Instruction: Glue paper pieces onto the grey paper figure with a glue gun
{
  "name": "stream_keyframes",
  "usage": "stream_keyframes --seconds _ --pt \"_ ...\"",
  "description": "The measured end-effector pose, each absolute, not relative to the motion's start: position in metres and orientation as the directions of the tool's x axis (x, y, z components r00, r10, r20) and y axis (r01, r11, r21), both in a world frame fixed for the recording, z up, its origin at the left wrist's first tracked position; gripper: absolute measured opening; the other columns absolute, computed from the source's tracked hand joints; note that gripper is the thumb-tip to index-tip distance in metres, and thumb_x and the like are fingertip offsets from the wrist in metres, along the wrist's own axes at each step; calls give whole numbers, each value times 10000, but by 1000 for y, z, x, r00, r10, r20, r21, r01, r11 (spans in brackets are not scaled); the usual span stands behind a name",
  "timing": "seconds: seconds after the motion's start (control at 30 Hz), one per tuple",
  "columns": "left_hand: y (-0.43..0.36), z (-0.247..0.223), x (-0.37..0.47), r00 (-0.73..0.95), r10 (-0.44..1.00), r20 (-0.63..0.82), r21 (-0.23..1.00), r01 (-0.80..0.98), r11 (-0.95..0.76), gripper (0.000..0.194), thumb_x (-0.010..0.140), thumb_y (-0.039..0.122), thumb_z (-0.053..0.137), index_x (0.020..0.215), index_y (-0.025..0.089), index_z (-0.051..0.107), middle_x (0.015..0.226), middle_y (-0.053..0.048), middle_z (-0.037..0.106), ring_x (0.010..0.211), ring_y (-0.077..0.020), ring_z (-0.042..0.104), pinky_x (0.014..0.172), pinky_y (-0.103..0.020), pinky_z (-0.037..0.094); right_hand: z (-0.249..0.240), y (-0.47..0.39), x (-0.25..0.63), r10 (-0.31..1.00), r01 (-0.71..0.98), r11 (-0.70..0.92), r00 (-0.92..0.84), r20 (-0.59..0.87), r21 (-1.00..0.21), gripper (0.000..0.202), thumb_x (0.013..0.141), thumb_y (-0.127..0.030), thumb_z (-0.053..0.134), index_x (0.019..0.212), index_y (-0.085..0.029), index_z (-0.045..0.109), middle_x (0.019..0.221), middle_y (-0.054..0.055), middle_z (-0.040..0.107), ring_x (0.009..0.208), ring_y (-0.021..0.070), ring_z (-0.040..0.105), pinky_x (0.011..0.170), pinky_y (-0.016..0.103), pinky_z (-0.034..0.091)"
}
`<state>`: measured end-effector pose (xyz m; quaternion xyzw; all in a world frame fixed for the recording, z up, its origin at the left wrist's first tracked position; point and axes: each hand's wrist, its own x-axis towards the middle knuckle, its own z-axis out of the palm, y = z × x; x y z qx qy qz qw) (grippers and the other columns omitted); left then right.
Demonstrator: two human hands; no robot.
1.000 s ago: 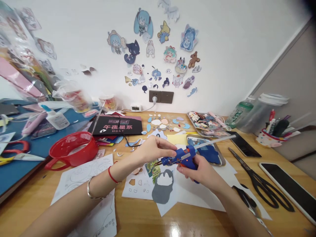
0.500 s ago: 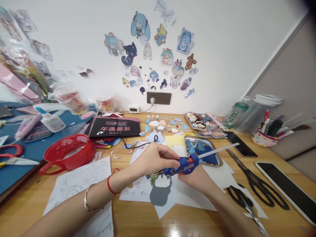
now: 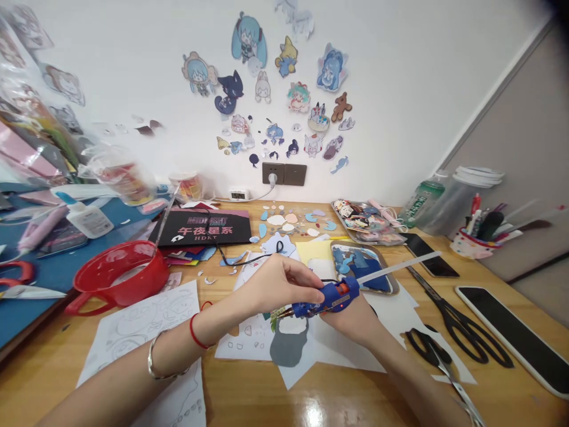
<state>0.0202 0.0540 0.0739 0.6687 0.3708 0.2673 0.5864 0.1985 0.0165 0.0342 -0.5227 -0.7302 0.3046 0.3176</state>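
Observation:
A blue hot glue gun (image 3: 329,298) is held level over the sheets of paper, its metal nozzle pointing left. A long whitish glue stick (image 3: 400,267) sticks out of its back end to the right. My left hand (image 3: 284,284) pinches the gun's body from above between thumb and fingers. Below the body, my right hand (image 3: 351,320) is closed around the handle, its fingers mostly hidden. Under the nozzle lies a grey paper cutout (image 3: 288,350); a small green leafy piece (image 3: 276,319) shows by the tip.
Two pairs of black scissors (image 3: 462,323) and a white-edged phone (image 3: 511,338) lie right. A red bowl (image 3: 122,276) stands left, near a glue bottle (image 3: 91,220). Behind are a tray of blue scraps (image 3: 364,267), a black booklet (image 3: 204,228) and a cable (image 3: 249,261).
The camera view has shifted slightly. The glue stick's far end reaches a little farther right and up. Both hands keep their hold on the glue gun.

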Motion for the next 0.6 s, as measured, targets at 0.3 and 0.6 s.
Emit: stream_keyframes --seconds 0.3,0.6 --pt "53 73 19 579 815 -26 980 176 -94 203 625 289 763 783 164 733 755 -33 737 700 -181 678 641 -262 539 32 17 202 935 517 298 -327 137 -802 104 747 -283 569 747 -187 609 740 20 653 707 188 609 645 303 510" --pt "48 79 19 595 804 -19 978 178 -109 202 611 283 774 763 159 724 727 -32 728 666 -165 664 617 -250 528 39 12 200 933 552 317 -329 148 -772 105 731 -271 545 663 -201 583 657 -2 613 635 171 555 602 289 474"
